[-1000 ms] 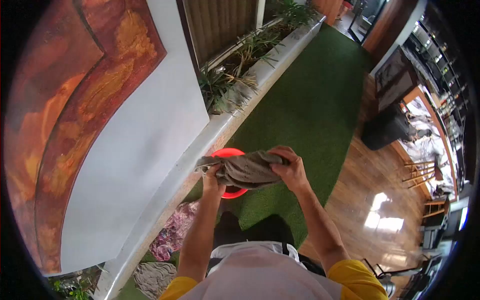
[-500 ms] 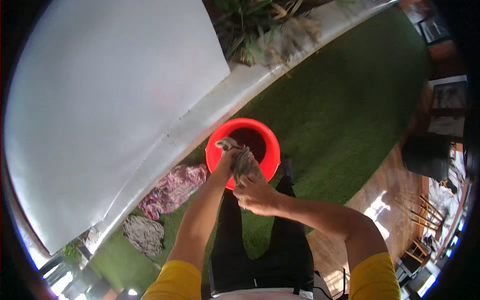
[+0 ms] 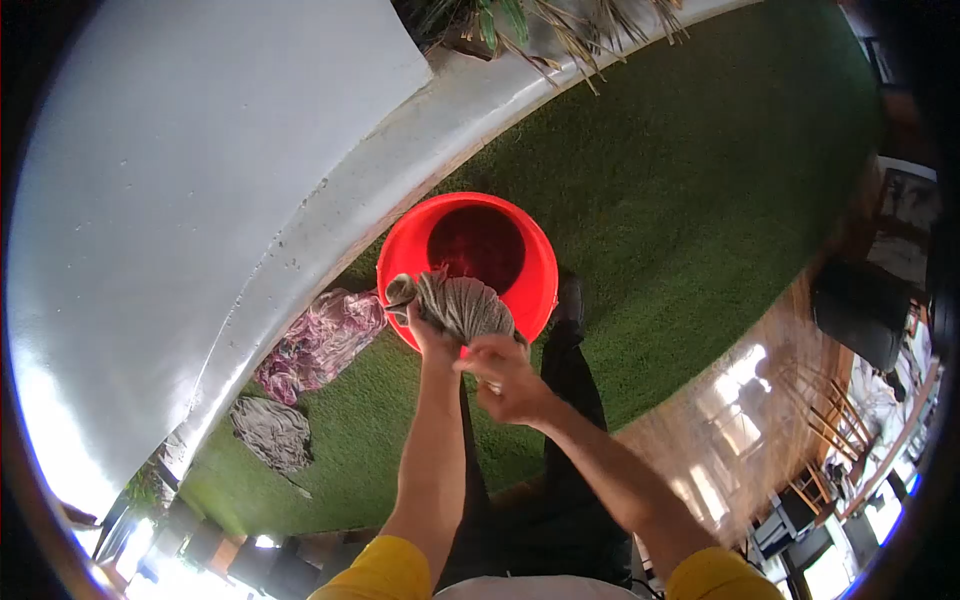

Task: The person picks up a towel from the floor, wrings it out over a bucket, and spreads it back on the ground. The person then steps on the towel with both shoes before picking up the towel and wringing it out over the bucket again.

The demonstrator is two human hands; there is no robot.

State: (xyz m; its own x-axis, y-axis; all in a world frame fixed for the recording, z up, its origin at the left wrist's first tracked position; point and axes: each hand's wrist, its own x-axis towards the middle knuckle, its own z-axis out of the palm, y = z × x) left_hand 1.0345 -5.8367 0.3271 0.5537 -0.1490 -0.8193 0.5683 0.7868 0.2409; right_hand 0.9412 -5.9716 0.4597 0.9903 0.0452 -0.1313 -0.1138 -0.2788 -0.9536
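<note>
A bunched, twisted grey-brown cloth [image 3: 465, 306] is stretched between my two hands over the near rim of a red bucket [image 3: 541, 270]. Dark liquid [image 3: 476, 246] shows at the bottom of the bucket. My left hand [image 3: 432, 338] is wrapped round the cloth's left part, and a loose end sticks out past it. At the cloth's right end, my right hand [image 3: 505, 378] is closed around it, knuckles up; the cloth inside that fist is mostly hidden.
On the green turf [image 3: 700, 180], left of the bucket, lie a crumpled pink patterned cloth [image 3: 322, 342] and a grey cloth [image 3: 272, 433]. A white ledge [image 3: 330, 190] curves along the left. Dry plants [image 3: 560, 30] hang over its top. A dark shoe [image 3: 569, 300] stands beside the bucket.
The cloth has turned from hanging steeply to lying more crosswise, spread fuller between my hands. My right hand has rotated. The view has shifted, and the bucket appears larger and more of its inside shows.
</note>
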